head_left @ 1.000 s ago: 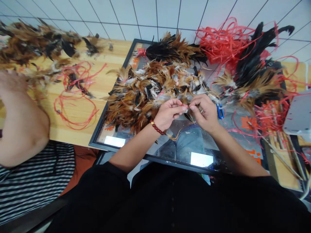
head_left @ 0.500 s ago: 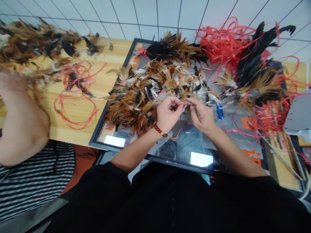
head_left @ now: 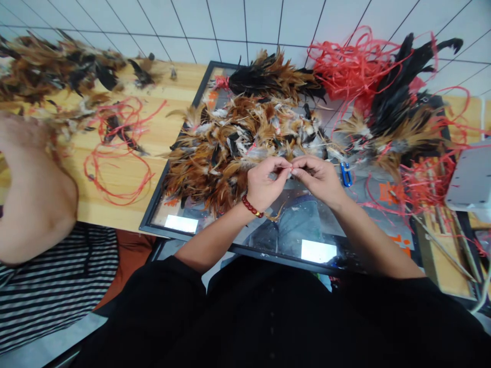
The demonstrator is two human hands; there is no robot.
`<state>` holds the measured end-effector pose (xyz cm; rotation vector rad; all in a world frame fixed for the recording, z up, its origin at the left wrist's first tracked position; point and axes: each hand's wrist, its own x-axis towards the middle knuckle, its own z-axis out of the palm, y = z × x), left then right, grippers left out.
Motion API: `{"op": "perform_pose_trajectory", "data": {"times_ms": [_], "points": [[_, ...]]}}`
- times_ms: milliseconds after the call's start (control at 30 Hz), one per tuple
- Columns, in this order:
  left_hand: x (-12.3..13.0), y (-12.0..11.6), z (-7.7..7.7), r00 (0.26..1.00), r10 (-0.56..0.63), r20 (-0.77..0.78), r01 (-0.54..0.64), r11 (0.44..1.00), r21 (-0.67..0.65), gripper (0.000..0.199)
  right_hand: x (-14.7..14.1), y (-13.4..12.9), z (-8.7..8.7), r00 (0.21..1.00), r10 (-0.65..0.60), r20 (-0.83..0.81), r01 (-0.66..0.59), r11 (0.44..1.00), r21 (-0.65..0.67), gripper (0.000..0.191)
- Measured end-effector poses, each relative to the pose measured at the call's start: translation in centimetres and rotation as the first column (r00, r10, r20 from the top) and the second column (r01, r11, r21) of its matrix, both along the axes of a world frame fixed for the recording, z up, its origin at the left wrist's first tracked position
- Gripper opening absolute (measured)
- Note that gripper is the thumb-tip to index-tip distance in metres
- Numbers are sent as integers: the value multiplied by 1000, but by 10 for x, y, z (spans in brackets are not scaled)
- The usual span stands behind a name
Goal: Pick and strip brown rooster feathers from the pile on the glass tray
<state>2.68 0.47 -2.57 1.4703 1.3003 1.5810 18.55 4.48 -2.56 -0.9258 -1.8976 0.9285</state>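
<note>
My left hand (head_left: 267, 179), with a red bead bracelet (head_left: 252, 206) at the wrist, pinches a bit of red string (head_left: 290, 169) between thumb and fingertips. From the other side my right hand (head_left: 319, 180) pinches at the same spot, so the fingertips of both hands meet. Most of the string is hidden by the fingers. Just beyond the hands spreads a heap of brown and white feathers (head_left: 218, 153), some tied with red string. Right of my right hand lies a small pair of blue thread snips (head_left: 346, 175).
Under the hands is a black-framed glass panel (head_left: 180, 232) on a wooden table (head_left: 153, 179). Tangled red plastic string (head_left: 345, 66) and black feather bundles (head_left: 268, 76) lie at the back. A co-worker's arm (head_left: 36, 189) is at the left, near loose feathers (head_left: 57, 66).
My right hand has moved left and closed its fingertips against those of my left hand. The red string between them shows less now.
</note>
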Motion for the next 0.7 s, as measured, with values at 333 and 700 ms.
{"op": "perform_pose_trajectory", "data": {"times_ms": [333, 700], "points": [[-3, 12, -1, 975, -3, 221, 52, 975, -217, 23, 6, 1, 6, 990, -129, -64, 134, 988, 72, 12], [-2, 8, 8, 736, -108, 668, 519, 724, -454, 32, -2, -12, 8, 966, -243, 83, 185, 882, 433, 4]]}}
